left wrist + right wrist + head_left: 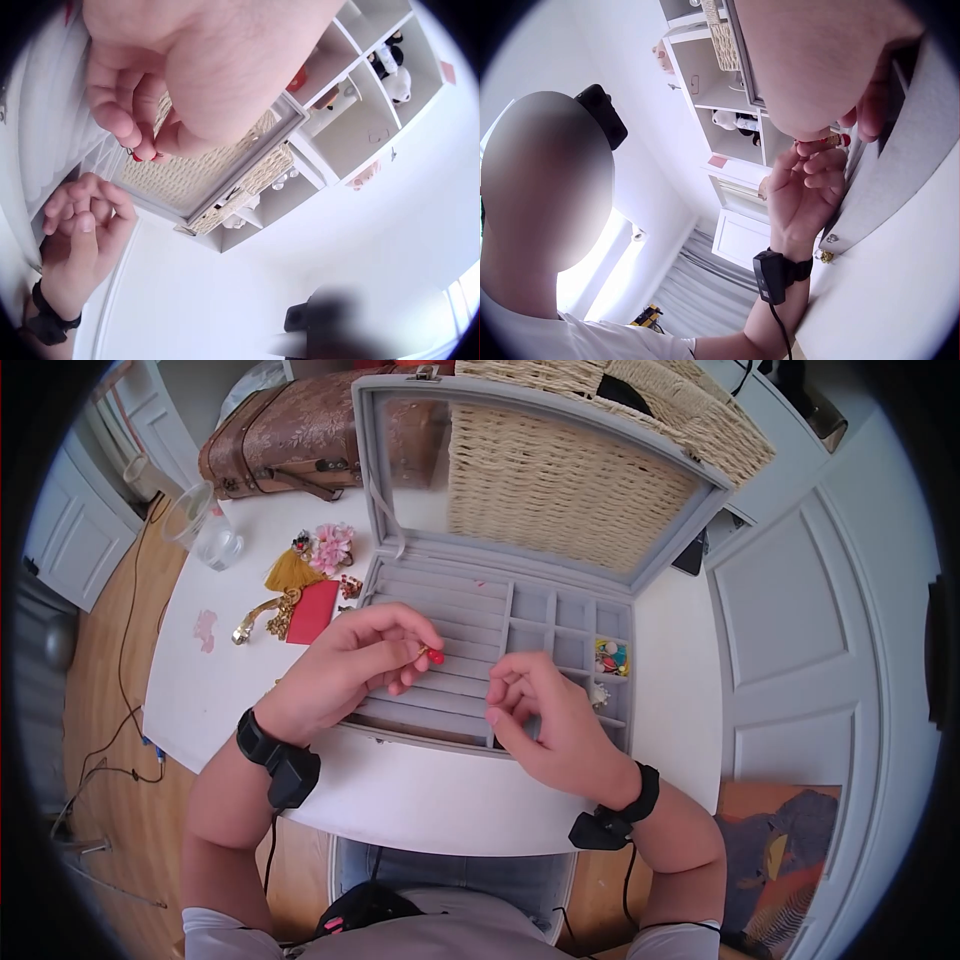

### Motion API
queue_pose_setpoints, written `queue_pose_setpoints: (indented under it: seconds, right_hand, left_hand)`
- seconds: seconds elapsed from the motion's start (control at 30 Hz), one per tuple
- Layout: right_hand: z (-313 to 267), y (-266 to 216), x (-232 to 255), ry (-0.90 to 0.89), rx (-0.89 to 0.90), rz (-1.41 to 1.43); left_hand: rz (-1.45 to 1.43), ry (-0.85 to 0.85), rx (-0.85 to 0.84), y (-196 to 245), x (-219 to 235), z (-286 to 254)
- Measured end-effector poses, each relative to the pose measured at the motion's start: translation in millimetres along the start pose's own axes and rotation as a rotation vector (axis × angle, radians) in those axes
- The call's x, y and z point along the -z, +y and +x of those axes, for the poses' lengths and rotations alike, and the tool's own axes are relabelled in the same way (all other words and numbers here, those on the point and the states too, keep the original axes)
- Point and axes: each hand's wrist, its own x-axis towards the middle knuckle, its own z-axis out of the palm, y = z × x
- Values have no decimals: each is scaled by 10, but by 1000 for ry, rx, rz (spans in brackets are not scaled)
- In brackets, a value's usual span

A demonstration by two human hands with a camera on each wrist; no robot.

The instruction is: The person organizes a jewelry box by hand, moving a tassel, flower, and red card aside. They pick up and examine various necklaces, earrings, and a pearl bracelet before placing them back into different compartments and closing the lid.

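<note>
Over the ring rolls of an open grey jewellery box (pixel 437 739), the left hand (pixel 352 663) pinches a small red piece (pixel 435 657) with a bit of gold between thumb and forefinger. The same red piece (pixel 138 157) shows at the fingertips in the left wrist view. The right hand (pixel 555 732) is held above the box's lower middle, by the divided compartments, its fingers loosely bent and nothing visible in them. A gap separates the two hands. In one right-hand compartment lie colourful small pieces (pixel 611 657), with a white ornament (pixel 599 694) below them.
Left of the box on the white table (pixel 190 690) are a red packet (pixel 313 612), a yellow tassel (pixel 292 572), a pink flower (pixel 332 546), gold jewellery (pixel 243 630) and clear cups (pixel 218 546). Behind stand a brown patterned case (pixel 285 435) and a woven basket (pixel 560 480) behind the raised glass lid.
</note>
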Motion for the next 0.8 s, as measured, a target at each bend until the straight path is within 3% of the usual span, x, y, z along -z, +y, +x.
queue_pose_setpoints:
  seconds: [0.17,0.27,0.8]
  right_hand:
    - [3,-19,16,-11,3,-28]
    - [7,-24,10,-14,18,-38]
    - [23,-114,13,-41,74,-167]
  left_hand:
    - [-32,-20,17,24,-26,1]
    - [-109,67,42,47,-95,-19]
    - [-31,-50,47,-17,79,16]
